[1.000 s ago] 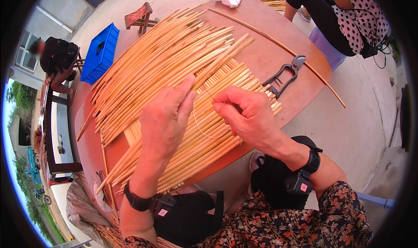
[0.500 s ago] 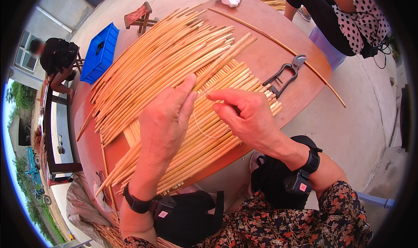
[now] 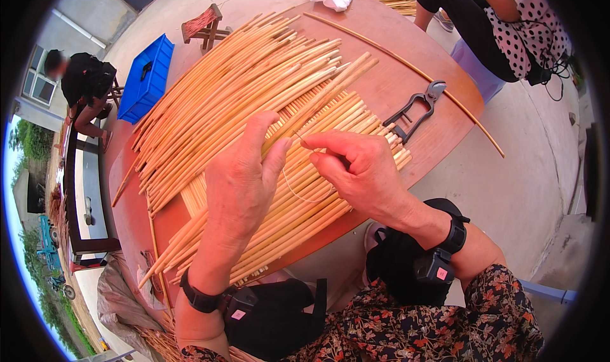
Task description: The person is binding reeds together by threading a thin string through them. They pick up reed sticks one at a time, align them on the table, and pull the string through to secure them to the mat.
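Sticks and thread at the table [image 3: 394, 82]: straw-coloured sticks [image 3: 235, 82] lie aslant across the table's middle. Above them, your left hand [image 3: 238, 165] has its thumb and forefinger parted beside two slanting sticks [image 3: 330, 89]; whether its hidden fingers grip them, you cannot tell. Your right hand [image 3: 362, 165], over the table's near side, has its thumb and forefinger tips close but slightly apart, the others curled in; you cannot tell whether they pinch the thin pale thread [image 3: 310, 201], which loops above the table's near side. On the table's right part lie shears [image 3: 436, 89], near a long stick [image 3: 467, 113] jutting past its edge. Beyond the table's left side stands a blue crate [image 3: 143, 89].
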Available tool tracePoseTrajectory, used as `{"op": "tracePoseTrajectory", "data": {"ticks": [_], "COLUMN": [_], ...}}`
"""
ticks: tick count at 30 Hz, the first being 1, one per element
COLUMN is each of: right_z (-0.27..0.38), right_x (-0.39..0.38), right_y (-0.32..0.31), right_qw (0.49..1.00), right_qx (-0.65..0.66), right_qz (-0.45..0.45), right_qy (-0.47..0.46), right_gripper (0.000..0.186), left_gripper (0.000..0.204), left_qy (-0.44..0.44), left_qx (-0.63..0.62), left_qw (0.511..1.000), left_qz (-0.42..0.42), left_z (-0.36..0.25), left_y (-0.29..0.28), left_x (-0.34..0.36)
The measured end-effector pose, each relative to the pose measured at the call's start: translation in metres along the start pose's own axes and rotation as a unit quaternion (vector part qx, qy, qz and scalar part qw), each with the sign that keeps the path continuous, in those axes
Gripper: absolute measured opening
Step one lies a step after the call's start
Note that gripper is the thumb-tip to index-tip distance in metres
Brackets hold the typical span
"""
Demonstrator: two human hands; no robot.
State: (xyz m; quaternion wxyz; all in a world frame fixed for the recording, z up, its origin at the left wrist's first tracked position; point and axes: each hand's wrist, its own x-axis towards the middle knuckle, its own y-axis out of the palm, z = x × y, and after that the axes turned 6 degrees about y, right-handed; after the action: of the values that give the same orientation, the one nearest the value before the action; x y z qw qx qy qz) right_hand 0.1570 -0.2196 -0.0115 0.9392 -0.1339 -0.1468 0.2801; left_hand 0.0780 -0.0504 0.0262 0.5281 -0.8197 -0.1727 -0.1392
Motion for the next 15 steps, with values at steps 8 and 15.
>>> {"op": "tracePoseTrajectory", "data": {"ticks": [8,15], "right_z": [-0.0012,-0.0002], "right_x": [0.0001,-0.0007], "right_y": [0.0025,0.0008], "right_qw": [1.000,1.000], "right_qx": [-0.003,-0.013], "right_qz": [-0.002,0.005], "right_qy": [-0.009,0.005], "right_gripper": [0.019,0.019], "left_gripper": [0.020,0.017], "left_qy": [0.028,0.015], "left_qx": [0.005,-0.002], "left_qw": [0.999,1.000], "left_qz": [-0.019,-0.021], "left_z": [0.0072,0.0060], "left_y": [0.0043,0.0040], "left_x": [-0.0005,-0.0009]}}
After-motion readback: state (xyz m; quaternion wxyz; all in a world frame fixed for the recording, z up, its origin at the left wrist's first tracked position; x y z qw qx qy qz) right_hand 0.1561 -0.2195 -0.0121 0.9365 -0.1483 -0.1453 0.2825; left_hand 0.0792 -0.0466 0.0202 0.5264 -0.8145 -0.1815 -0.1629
